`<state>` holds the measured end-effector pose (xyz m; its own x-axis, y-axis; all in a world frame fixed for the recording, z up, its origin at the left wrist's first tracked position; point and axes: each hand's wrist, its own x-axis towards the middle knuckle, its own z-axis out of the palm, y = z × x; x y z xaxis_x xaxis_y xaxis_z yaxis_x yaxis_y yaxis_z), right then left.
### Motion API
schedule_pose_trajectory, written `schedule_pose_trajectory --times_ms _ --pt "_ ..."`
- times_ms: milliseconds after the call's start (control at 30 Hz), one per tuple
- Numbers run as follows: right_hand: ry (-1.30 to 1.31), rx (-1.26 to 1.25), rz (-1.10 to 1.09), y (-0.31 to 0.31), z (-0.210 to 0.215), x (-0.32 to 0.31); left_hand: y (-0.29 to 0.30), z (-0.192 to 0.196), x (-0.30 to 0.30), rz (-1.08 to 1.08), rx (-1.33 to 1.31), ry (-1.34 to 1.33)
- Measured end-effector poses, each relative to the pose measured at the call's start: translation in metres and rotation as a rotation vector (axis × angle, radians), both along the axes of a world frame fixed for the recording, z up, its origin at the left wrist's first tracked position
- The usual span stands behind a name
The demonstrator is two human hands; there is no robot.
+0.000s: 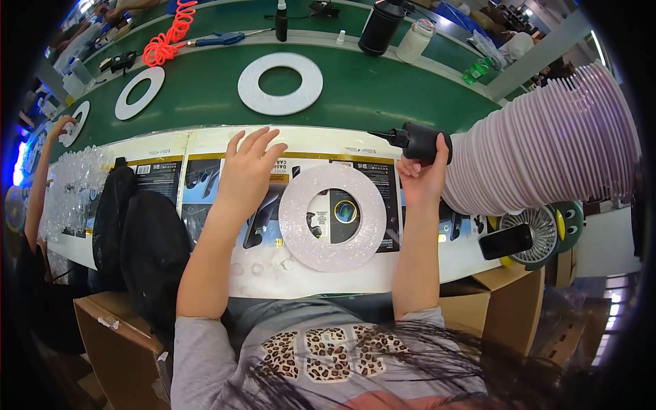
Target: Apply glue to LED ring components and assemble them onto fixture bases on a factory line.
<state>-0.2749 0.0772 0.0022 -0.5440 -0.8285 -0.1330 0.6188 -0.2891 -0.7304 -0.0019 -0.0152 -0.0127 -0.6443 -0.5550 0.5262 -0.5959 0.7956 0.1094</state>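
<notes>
My right hand (425, 167) grips a black squeeze bottle (425, 142) with a thin nozzle pointing left. The bottle lies tilted nearly level above the right part of the work mat. My left hand (249, 167) is open, fingers spread and reaching forward, with nothing in it. Between my forearms a flat, speckled white ring (298, 220) lies on the printed white mat (270, 281); printed pictures show through its hole. Beyond the mat, a second white ring (251, 87) rests on the green table (205, 92), ahead of my left hand.
A long stack of ring discs (533, 147) leans at my right. Below it are a small fan (543, 236) and a phone (506, 241). A black bag (154, 232) and clear plastic wrap (72, 191) lie left. A co-worker's hand (63, 126) touches another ring.
</notes>
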Motion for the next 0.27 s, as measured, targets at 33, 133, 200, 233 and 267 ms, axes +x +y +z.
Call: schedule_pose_trajectory --times_ms 33,133,200,233,267 --pt "0.009 -0.007 0.027 0.000 0.000 0.001 -0.001 -0.004 0.000 -0.010 0.014 0.005" --pt "0.034 0.016 -0.001 -0.002 0.001 0.007 -0.001 -0.014 -0.001 -0.056 0.072 0.002" --pt "0.064 0.031 0.002 -0.002 0.002 0.011 -0.001 -0.020 -0.003 -0.070 0.111 0.012" --pt "0.094 0.045 0.005 -0.002 0.002 0.013 -0.002 -0.022 -0.003 -0.086 0.147 0.023" --pt "0.094 0.048 0.007 -0.002 0.001 0.013 -0.003 -0.022 -0.003 -0.094 0.179 0.031"
